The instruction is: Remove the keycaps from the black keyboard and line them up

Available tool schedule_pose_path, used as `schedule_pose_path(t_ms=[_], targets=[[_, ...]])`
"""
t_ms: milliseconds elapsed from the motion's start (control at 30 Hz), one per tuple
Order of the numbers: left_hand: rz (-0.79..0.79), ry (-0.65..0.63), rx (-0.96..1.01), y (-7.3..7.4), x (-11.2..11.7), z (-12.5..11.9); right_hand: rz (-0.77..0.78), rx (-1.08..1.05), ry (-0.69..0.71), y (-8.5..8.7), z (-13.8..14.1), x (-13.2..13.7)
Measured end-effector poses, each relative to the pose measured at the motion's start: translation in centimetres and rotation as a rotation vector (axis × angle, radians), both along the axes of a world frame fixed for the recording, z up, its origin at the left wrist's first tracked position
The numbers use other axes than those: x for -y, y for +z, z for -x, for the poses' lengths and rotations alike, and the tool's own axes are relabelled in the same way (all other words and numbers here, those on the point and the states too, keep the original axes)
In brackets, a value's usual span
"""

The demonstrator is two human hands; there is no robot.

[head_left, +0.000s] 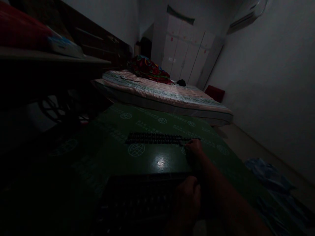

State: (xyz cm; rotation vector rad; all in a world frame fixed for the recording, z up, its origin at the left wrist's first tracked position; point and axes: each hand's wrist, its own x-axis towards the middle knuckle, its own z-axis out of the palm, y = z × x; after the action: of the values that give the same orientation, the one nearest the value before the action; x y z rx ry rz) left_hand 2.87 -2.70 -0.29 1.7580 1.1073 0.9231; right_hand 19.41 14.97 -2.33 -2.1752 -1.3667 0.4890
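Observation:
Rows of small dark keycaps lie on the green tabletop. At their right end is my right hand, its fingers pinched together on a keycap at the edge of the rows. Closer to me sits a black keyboard, dim and partly lost in shadow. Over its right side rests my left hand, fingers curled closed. Whatever those fingers hold, if anything, is hidden by the hand and the darkness.
The green table covering has white globe prints. Beyond it stands a bed with a red patterned blanket. A shelf-like surface is at left. Blue cloth lies on the floor at right.

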Motion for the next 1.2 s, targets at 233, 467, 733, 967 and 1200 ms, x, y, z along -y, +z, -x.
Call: schedule_pose_path(t_ms=[233,467,733,967,1200], targets=[[0.049,-0.014,-0.012,0.1,0.0,0.1,0.010,-0.085,0.000,-0.3,-0.5,-0.6],[0.030,-0.020,-0.001,0.1,0.0,0.2,0.024,-0.219,0.009,0.5,-0.2,0.2],[0.023,-0.018,-0.008,-0.3,0.0,0.0,0.015,-0.243,0.014,0.7,-0.3,0.4],[0.021,-0.042,-0.035,-0.1,0.0,0.0,0.089,-0.228,0.012,0.7,-0.2,-0.1],[-0.012,-0.038,-0.039,-0.2,0.0,0.0,0.093,-0.266,0.002,1.1,0.1,-0.1]])
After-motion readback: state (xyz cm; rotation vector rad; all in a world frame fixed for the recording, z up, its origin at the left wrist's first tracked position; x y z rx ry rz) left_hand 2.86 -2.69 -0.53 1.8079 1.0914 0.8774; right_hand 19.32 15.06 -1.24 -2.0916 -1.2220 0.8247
